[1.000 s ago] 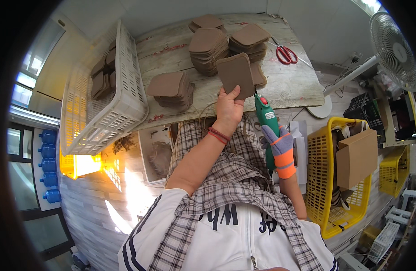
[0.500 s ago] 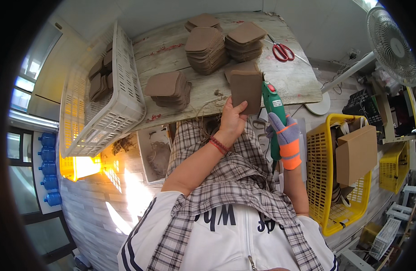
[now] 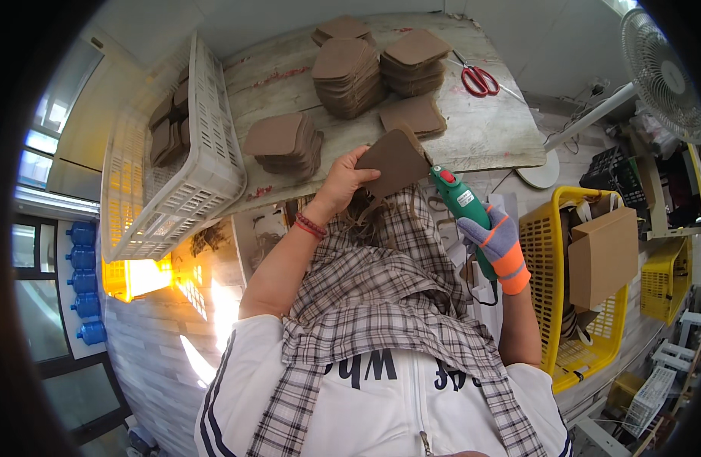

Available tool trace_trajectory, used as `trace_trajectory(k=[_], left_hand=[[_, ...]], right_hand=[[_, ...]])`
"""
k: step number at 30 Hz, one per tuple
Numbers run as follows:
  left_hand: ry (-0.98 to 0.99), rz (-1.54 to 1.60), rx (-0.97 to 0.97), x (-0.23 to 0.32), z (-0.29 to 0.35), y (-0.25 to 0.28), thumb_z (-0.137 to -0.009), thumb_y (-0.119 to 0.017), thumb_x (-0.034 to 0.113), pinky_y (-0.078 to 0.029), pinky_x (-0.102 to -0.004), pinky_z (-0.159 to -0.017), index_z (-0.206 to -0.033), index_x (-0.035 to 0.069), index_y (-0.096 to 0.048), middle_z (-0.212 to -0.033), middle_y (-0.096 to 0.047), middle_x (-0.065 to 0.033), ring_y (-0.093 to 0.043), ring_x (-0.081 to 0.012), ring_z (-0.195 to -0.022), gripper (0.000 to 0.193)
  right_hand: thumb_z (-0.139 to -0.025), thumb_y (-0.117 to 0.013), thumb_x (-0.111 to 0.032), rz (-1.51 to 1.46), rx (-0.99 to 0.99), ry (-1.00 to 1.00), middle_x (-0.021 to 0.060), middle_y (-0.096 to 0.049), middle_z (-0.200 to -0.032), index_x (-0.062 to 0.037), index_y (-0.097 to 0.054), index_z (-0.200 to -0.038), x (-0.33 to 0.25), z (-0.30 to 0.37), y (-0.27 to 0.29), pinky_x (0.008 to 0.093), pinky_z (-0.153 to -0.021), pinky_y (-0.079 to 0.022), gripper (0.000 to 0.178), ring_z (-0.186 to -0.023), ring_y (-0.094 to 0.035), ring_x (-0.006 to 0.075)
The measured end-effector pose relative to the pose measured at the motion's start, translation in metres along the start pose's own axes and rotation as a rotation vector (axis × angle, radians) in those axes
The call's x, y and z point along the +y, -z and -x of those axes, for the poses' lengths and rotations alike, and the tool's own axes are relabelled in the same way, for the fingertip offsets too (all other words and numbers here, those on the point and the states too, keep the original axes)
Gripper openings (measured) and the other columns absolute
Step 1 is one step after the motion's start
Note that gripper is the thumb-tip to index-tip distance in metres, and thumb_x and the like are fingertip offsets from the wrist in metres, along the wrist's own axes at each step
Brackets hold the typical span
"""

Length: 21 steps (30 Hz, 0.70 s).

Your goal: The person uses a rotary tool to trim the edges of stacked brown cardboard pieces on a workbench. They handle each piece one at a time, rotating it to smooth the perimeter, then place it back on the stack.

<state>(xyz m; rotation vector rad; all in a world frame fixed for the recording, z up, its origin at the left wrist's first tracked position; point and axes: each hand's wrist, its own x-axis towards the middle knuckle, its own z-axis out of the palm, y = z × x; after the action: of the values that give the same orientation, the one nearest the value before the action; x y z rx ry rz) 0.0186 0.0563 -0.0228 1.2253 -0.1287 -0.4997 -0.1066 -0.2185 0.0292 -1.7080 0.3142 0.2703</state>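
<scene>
Over my lap, my left hand (image 3: 349,180) pinches a flat brown piece with rounded corners (image 3: 396,161), thumb on top. My gloved right hand (image 3: 497,242), in a grey and orange work glove, grips a green handheld power tool (image 3: 465,202) with a red switch. Its narrow tip meets the piece's right edge, or lies very close to it. Thin brown trimmings (image 3: 362,217) hang below the piece on my checked apron. Similar brown pieces lie on the table: a stack near the front left (image 3: 283,143), taller stacks behind (image 3: 349,76), and a low pile to the right (image 3: 413,116).
Red-handled scissors (image 3: 480,81) lie at the table's far right. On the left, a white slatted crate (image 3: 213,145) holds more brown pieces. A yellow basket (image 3: 541,282) with a cardboard box (image 3: 603,255) stands on my right, and a white fan (image 3: 662,76) behind it.
The brown piece has turned from upright to slanted and come left and lower with my left hand. The power tool has tilted leftward, bringing its tip to the piece's right side.
</scene>
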Motion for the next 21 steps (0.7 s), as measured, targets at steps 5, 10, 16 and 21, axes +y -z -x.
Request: trace_trajectory(k=[5,10,16,21], left_hand=[[0.104,-0.034,-0.071,-0.002,0.006,0.006,-0.082,-0.057,-0.007,-0.050,-0.0244,-0.080,-0.119,0.001,-0.056,-0.103,-0.063,-0.0041,-0.060,-0.0109,-0.091,0.038],[0.200,-0.055,-0.038,-0.015,0.013,0.005,-0.082,-0.058,-0.008,-0.049,-0.0262,-0.083,-0.121,0.000,-0.054,-0.106,-0.062,-0.0045,-0.060,-0.0118,-0.093,0.040],[0.218,-0.154,-0.018,-0.008,0.019,0.005,-0.081,-0.058,-0.007,-0.049,-0.0254,-0.081,-0.119,0.000,-0.054,-0.108,-0.060,-0.0048,-0.057,-0.0111,-0.095,0.038],[0.012,-0.371,0.051,0.006,0.020,0.014,-0.078,-0.063,-0.005,-0.048,-0.0236,-0.075,-0.104,0.002,-0.056,-0.097,-0.061,-0.0029,-0.057,-0.0092,-0.086,0.028]], right_hand=[[-0.078,-0.076,-0.023,0.062,-0.026,0.052,0.0020,-0.061,-0.072,0.0001,-0.059,-0.104,0.005,-0.001,-0.007,0.0202,-0.048,-0.043,0.039,-0.056,-0.054,0.0050],[-0.079,-0.075,-0.023,-0.023,-0.034,0.014,0.0018,-0.060,-0.071,0.0010,-0.058,-0.106,0.003,-0.003,-0.019,0.0201,-0.048,-0.043,0.040,-0.054,-0.053,0.0053],[-0.081,-0.073,-0.022,-0.099,-0.076,-0.013,0.0023,-0.060,-0.070,0.0027,-0.057,-0.107,-0.002,-0.010,-0.025,0.0204,-0.047,-0.043,0.039,-0.053,-0.053,0.0067],[-0.081,-0.073,-0.023,-0.114,-0.128,-0.038,0.0022,-0.060,-0.070,0.0023,-0.057,-0.104,-0.001,-0.006,-0.020,0.0208,-0.047,-0.043,0.037,-0.054,-0.054,0.0069]])
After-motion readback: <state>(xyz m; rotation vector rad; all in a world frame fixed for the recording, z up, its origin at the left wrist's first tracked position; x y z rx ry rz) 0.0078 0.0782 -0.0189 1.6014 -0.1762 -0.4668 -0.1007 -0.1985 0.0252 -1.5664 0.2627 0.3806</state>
